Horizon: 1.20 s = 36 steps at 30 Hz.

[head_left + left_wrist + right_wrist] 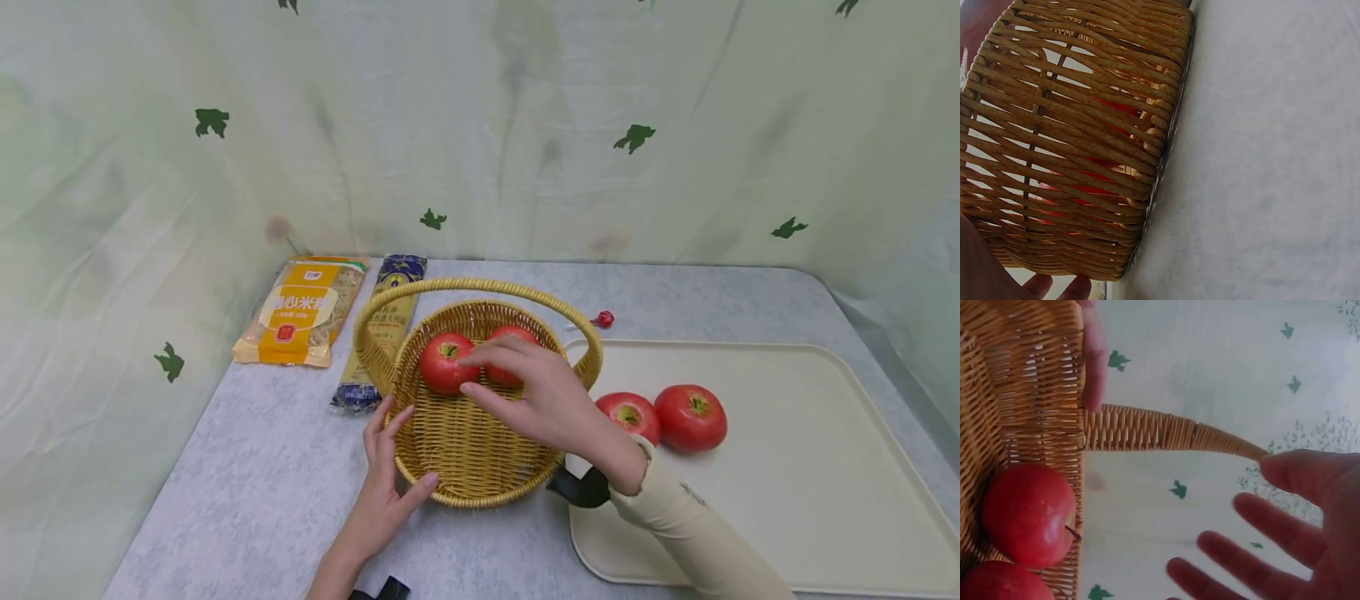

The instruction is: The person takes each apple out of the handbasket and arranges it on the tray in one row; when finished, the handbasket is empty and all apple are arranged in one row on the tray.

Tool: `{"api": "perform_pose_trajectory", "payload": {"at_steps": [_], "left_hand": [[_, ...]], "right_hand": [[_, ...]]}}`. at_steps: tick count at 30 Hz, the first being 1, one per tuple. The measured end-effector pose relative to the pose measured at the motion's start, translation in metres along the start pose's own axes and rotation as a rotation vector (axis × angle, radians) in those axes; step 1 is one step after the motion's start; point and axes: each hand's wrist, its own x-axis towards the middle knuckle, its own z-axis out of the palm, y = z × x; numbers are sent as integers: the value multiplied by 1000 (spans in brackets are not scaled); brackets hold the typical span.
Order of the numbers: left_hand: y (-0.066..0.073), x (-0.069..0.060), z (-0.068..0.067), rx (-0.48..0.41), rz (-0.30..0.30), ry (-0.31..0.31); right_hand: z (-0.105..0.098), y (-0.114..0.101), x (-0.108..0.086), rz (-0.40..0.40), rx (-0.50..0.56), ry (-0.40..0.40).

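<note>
A wicker basket (476, 450) with a tall arched handle (480, 285) stands on the table, and two red apples (447, 363) lie against its far wall. My left hand (386, 492) rests on the basket's left side, fingers fairly straight and spread along the rim. In the left wrist view, the woven wall (1072, 137) fills much of the picture beside that hand. Over the basket hovers my right hand (536, 396), its fingers spread and holding nothing. The right wrist view shows a gap between its fingers (1272, 528) and the nearer apple (1029, 512).
A beige tray (810, 475) at the right bears two more red apples (691, 418), one partly behind my right wrist. A wrapped lollipop (602, 319) lies beyond the tray. Back left are a spaghetti packet (360, 375) and an orange noodle bag (300, 312). A patterned curtain (525, 167) hangs behind.
</note>
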Motion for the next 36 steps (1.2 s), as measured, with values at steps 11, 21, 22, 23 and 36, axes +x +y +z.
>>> {"api": "perform_pose_trajectory", "payload": {"at_steps": [11,21,22,23,36], "left_hand": [[0,1,0,5,-3,0],[-1,0,0,5,-2,-4],[-1,0,0,3,-1,-5],[-2,0,0,1,-2,-5],[1,1,0,5,-16,7]], "right_hand": [[20,18,35,264,-260,-306],[39,36,49,289,-374,-428],[41,37,50,289,-378,-436],[43,38,50,289,-379,-443],[59,45,56,276,-359,-450]]}}
